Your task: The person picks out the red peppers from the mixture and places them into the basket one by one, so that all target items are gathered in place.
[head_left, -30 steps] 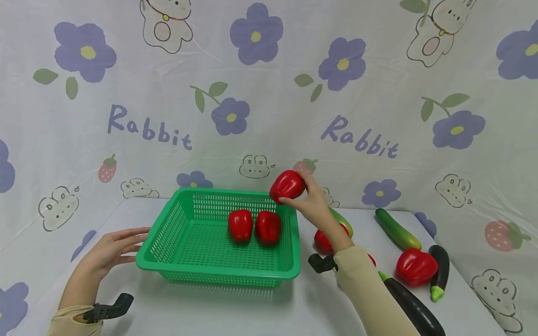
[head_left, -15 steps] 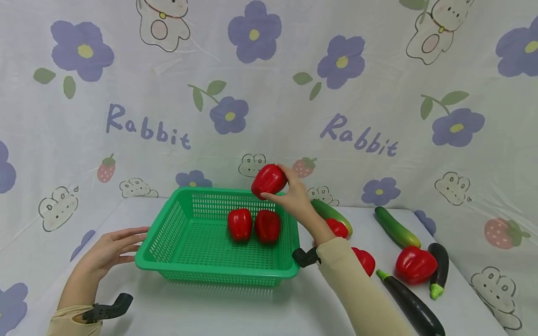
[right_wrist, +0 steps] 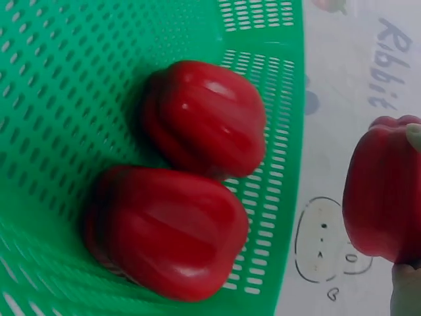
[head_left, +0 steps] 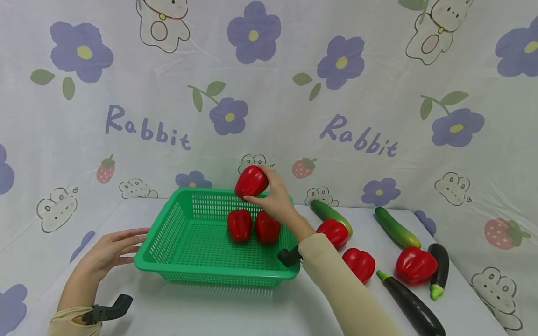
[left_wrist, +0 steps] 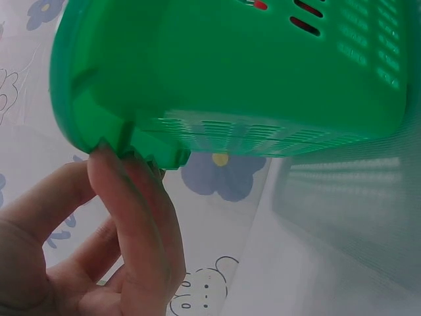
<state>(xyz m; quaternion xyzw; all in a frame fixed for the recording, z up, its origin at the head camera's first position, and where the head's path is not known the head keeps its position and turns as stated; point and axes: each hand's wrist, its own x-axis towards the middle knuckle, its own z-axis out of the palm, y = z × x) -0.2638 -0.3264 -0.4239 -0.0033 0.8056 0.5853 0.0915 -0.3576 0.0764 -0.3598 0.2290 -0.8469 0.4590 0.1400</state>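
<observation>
Head: the right hand (head_left: 275,199) grips a red pepper (head_left: 251,181), shifted farther left above the green basket (head_left: 218,275), apparently mid-carry. Left wrist: the relaxed left hand (left_wrist: 141,243) touches the basket. Right wrist: two peppers (right_wrist: 171,227) lie below the right hand (only fingertips (right_wrist: 406,293) show).

Two peppers (head_left: 240,226) are lying in the basket (head_left: 214,276); cucumbers (head_left: 397,227), eggplants (head_left: 413,305) and other peppers (head_left: 416,266) are resting to its right.

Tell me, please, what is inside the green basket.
Two red peppers lie side by side in the green basket; anything beneath them is hidden from view.
</observation>
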